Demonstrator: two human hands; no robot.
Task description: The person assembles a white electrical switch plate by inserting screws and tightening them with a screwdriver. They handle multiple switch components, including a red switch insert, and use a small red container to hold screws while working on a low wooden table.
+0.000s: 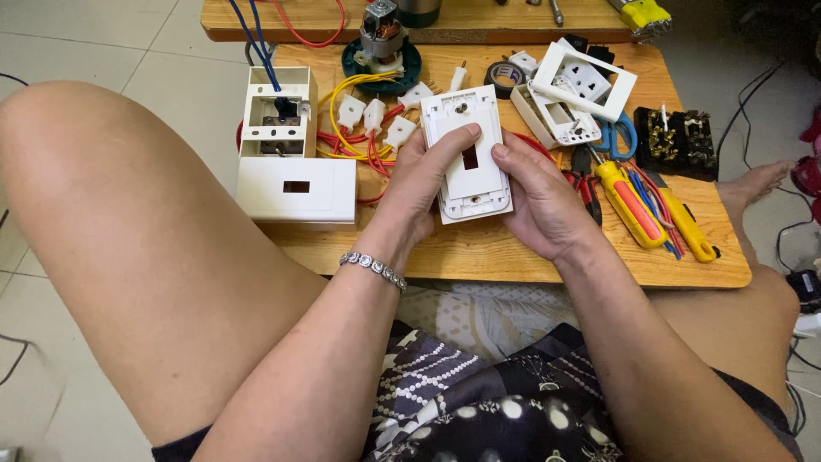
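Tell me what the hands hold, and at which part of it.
Both hold one white switch plate: left hand on its left edge, thumb across the front; right hand on its right edge.

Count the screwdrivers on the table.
2. A thick yellow-and-red screwdriver lies right of the right hand; a slimmer yellow screwdriver lies beside it, nearer the table edge. Wires may hide others.

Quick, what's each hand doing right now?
Left hand: closed on the white switch plate, thumb across its face.
Right hand: closed on the same plate's right edge.
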